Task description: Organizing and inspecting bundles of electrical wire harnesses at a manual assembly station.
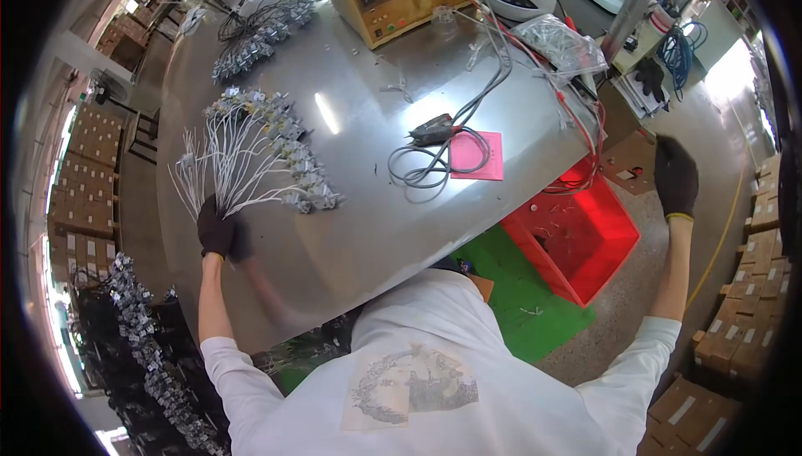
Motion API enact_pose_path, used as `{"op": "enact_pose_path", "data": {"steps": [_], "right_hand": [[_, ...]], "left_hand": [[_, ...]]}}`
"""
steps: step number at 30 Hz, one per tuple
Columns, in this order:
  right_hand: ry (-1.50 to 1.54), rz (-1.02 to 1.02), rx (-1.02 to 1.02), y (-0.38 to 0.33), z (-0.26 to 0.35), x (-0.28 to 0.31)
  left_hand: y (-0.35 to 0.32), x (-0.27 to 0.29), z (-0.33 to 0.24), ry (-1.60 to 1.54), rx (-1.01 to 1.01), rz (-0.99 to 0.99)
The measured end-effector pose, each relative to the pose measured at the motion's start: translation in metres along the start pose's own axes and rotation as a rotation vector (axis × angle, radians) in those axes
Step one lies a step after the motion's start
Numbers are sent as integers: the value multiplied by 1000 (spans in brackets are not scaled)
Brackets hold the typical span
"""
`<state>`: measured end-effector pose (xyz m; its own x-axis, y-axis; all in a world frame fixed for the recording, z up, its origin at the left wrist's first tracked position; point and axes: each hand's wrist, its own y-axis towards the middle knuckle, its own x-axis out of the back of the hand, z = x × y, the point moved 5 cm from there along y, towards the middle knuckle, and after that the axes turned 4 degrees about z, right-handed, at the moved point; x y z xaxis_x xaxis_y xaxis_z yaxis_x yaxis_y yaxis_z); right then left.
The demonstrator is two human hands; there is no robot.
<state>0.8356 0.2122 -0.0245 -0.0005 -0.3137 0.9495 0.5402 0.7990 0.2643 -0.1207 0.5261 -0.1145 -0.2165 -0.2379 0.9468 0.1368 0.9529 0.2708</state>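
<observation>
My left hand point(215, 229), in a dark glove, is closed round the gathered ends of a bundle of white wires point(224, 159) at the left of the metal table. The wires fan out away from me to a row of small metallic and yellowish connectors point(292, 151) lying on the tabletop. My right hand point(675, 176), also gloved, is out at the far right, off the table and beyond the red bin point(576, 239). Its fingers look stretched out, with nothing visible in them, though the dark glove hides their detail.
Another wire bundle point(259, 34) lies at the back left. A yellow-cased test instrument point(409, 1) stands at the back, with clip leads point(434, 130) by a pink card point(489, 159). A plastic bag point(564, 47) sits back right. Stacked cartons point(743, 297) stand at the right.
</observation>
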Motion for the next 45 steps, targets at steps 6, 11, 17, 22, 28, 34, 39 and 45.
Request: {"op": "enact_pose_path", "data": {"steps": [6,11,17,22,28,34,39,45], "right_hand": [[426,-115,420,48,186,23],[639,47,746,30,328,1],[745,231,1253,28,489,-27],[388,165,1682,-6,647,-53],[503,-253,2082,-86,807,-95],[164,-327,2264,-90,837,-137],[343,-246,2005,-18,778,-87],[210,-33,1686,-29,709,-58]], "left_hand": [[-33,-12,-25,29,126,-56],[-58,-15,-72,-10,49,56],[-70,14,-119,-141,-100,109],[-73,9,-101,-78,-188,88],[-46,22,-97,-54,-208,306],[-60,21,-93,-83,-191,223],[-52,16,-88,17,-227,254],[-41,17,-78,61,-258,180]]}}
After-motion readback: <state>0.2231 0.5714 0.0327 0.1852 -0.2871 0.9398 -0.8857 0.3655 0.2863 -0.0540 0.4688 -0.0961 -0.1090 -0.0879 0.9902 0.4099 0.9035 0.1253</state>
